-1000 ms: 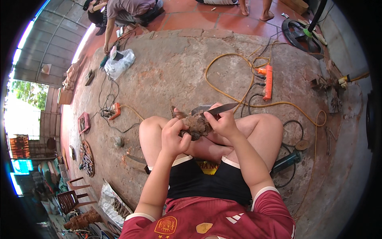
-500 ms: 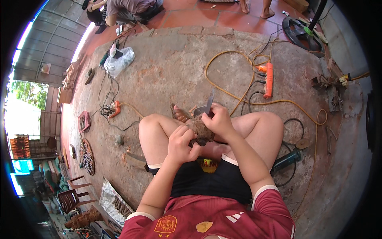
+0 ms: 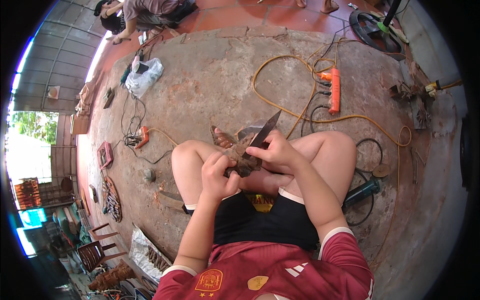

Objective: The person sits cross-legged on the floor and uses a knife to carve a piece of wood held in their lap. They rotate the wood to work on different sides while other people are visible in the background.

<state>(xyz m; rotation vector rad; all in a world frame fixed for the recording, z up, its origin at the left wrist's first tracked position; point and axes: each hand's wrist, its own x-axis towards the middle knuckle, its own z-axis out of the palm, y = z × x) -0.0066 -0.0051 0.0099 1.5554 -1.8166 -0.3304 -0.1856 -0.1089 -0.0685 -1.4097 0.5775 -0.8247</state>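
Between my bent knees sits a rough brown carved piece (image 3: 235, 159), which looks like wood. My left hand (image 3: 217, 174) is closed on its near left side, thumb and fingers gripping the edge. In my right hand (image 3: 276, 148) is a flat dark knife blade (image 3: 266, 129) with a pointed end. Its tip points up and away to the right, while the lower end rests against the carving's right side. The fingers of my right hand wrap round the blade, so any handle is hidden. My toes (image 3: 218, 135) show just beyond the carving.
An orange power strip (image 3: 334, 90) with a looping yellow cord lies ahead right. A green power tool (image 3: 362, 192) sits beside my right knee. Further left are a plastic bag (image 3: 145, 77), a second orange socket block (image 3: 142, 136) and a pink basket (image 3: 105, 155). Another person (image 3: 150, 12) crouches far left.
The blade has tilted further right and now shows its broad face, with its lower end over the carving. Both hands and the carving have shifted slightly left.
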